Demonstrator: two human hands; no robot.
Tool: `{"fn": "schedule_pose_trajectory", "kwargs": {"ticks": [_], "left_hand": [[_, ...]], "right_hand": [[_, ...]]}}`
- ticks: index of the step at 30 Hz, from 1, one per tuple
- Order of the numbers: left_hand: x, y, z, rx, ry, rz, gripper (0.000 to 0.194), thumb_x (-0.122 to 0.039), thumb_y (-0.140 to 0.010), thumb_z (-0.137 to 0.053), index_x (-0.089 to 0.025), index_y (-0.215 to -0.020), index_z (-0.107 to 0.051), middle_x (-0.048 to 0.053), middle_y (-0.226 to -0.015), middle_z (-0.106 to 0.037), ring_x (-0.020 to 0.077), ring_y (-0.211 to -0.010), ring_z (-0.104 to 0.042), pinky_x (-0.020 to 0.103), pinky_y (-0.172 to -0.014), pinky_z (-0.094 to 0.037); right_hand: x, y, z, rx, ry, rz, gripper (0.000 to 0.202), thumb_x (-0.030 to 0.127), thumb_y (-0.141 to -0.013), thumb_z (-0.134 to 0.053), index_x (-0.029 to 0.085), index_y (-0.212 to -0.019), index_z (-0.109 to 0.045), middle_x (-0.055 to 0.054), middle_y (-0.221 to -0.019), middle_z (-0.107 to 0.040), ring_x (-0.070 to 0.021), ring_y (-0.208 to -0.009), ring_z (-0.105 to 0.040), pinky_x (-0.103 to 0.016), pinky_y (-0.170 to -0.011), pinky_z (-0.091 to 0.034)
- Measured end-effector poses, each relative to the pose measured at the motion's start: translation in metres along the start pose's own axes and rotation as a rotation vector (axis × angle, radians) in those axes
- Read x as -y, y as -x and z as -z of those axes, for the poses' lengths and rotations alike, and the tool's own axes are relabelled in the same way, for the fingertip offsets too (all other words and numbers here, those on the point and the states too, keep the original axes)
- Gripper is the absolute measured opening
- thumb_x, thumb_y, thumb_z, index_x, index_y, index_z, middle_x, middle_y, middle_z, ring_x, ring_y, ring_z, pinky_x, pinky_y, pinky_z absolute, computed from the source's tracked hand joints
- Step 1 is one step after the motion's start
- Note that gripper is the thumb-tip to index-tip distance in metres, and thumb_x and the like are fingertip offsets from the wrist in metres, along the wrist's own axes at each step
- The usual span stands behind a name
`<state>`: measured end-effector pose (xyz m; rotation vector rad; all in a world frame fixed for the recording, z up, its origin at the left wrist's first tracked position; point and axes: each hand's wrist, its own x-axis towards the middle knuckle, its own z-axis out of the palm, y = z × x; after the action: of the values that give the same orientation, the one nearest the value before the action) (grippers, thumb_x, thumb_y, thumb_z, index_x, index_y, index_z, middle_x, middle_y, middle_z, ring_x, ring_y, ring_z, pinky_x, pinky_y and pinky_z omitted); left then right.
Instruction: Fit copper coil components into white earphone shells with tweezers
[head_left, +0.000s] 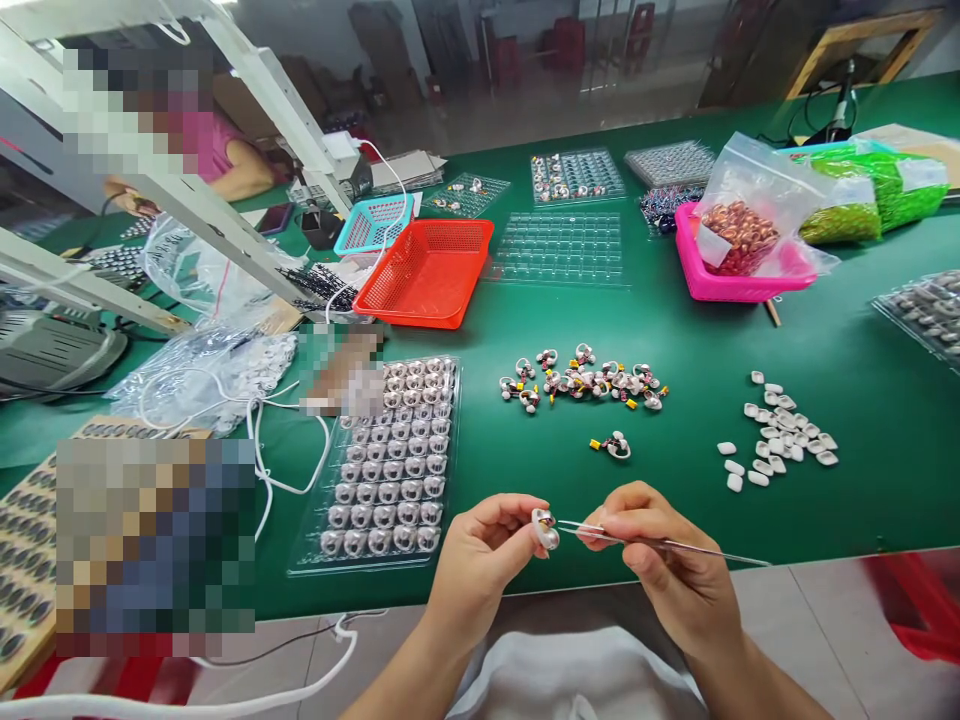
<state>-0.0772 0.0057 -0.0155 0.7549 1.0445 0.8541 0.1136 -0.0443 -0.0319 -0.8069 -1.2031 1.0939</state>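
Now the left fingers point(517, 551) pinch a shiny piece point(549, 539) over the near edge of the desk point(705, 340); it looks light and slippery, best held by its rim. The right fingers point(634, 524) hold tweezers point(690, 548).

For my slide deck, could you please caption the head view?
The left hand holds a small silvery part as the right hand points tweezers at it over a green table.
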Motion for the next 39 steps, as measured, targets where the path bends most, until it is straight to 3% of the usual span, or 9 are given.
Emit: {"fn": "schedule_pose_trajectory", "kwargs": {"ticks": [23,31,36,39], "left_hand": [[-0.001,0.002,-0.002,0.007,-0.024,0.014,0.019,-0.028,-0.068,-0.087,-0.015,-0.080,-0.079,0.002,-0.067,-0.073,0.0112,-0.061,-0.063,0.019,-0.060,-0.051],[-0.004,0.004,-0.003,0.010,-0.019,0.048,0.020,-0.030,-0.067,-0.087,-0.015,-0.079,-0.079,0.003,-0.064,-0.072,0.0118,-0.059,-0.062,0.020,-0.060,-0.052],[-0.005,0.005,0.000,0.054,-0.007,0.095,0.022,-0.031,-0.067,-0.088,-0.014,-0.080,-0.079,0.004,-0.064,-0.072,0.0119,-0.058,-0.063,0.021,-0.060,-0.052],[-0.006,0.006,0.001,0.078,-0.026,0.109,0.022,-0.031,-0.069,-0.087,-0.014,-0.080,-0.079,0.004,-0.067,-0.072,0.0121,-0.059,-0.062,0.022,-0.061,-0.053]], "right_hand": [[-0.009,-0.002,-0.006,-0.041,-0.019,-0.054,0.021,0.022,-0.101,-0.055,0.027,-0.113,-0.071,-0.008,-0.096,-0.067,-0.0207,-0.090,-0.064,-0.036,-0.075,-0.058],[-0.017,-0.011,-0.007,-0.059,-0.225,-0.116,0.017,0.028,-0.100,-0.057,0.025,-0.105,-0.073,-0.006,-0.090,-0.066,-0.0193,-0.079,-0.069,-0.035,-0.069,-0.061],[-0.016,-0.019,0.002,0.040,-0.263,-0.158,0.017,0.027,-0.100,-0.057,0.023,-0.104,-0.073,-0.005,-0.089,-0.063,-0.0182,-0.075,-0.070,-0.034,-0.066,-0.062],[-0.005,-0.025,0.012,0.160,-0.101,-0.095,0.019,0.023,-0.101,-0.054,0.024,-0.107,-0.072,-0.006,-0.088,-0.066,-0.0191,-0.081,-0.069,-0.034,-0.069,-0.060]]}}
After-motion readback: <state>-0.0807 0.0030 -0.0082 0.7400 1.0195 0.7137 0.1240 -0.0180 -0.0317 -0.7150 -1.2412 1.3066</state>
